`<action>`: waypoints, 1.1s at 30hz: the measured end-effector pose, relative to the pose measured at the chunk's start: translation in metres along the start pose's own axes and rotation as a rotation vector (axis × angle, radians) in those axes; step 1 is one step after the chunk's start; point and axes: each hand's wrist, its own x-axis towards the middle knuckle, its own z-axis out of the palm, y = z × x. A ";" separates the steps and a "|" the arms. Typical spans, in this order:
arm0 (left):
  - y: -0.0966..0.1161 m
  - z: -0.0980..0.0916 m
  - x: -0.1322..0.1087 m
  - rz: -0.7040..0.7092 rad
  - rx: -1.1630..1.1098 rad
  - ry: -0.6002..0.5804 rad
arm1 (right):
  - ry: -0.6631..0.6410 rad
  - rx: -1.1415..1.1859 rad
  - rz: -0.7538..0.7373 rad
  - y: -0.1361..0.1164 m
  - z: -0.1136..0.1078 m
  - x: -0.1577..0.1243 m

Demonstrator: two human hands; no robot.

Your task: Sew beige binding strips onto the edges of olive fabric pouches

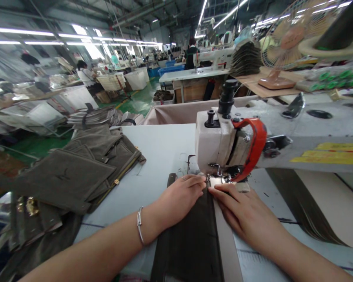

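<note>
A long dark grey-brown fabric panel with a pale strip along its right side runs under the head of a white sewing machine. My left hand, below a silver bracelet, lies on the panel with fingers stretched towards the presser foot. Across from it, my right hand rests flat over the pale strip, fingers extended, their tips just short of the left fingertips. The needle is hidden behind metal parts and fingers. A red guard curves down the machine head above my right hand.
Grey-brown sewn pieces with zips are heaped at the left of the pale worktable. Layered dark and pale panels lie right under the machine arm. Behind stand a fan, a fabric stack and people at other machines.
</note>
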 end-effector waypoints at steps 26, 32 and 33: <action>0.000 0.004 -0.002 0.053 0.057 0.036 | -0.040 0.181 0.059 -0.005 -0.019 -0.001; -0.005 0.003 0.001 0.010 -0.048 0.000 | -0.200 0.467 0.207 -0.048 -0.037 -0.003; -0.005 0.001 0.000 0.022 -0.042 -0.028 | -0.225 0.472 0.255 -0.056 -0.037 -0.003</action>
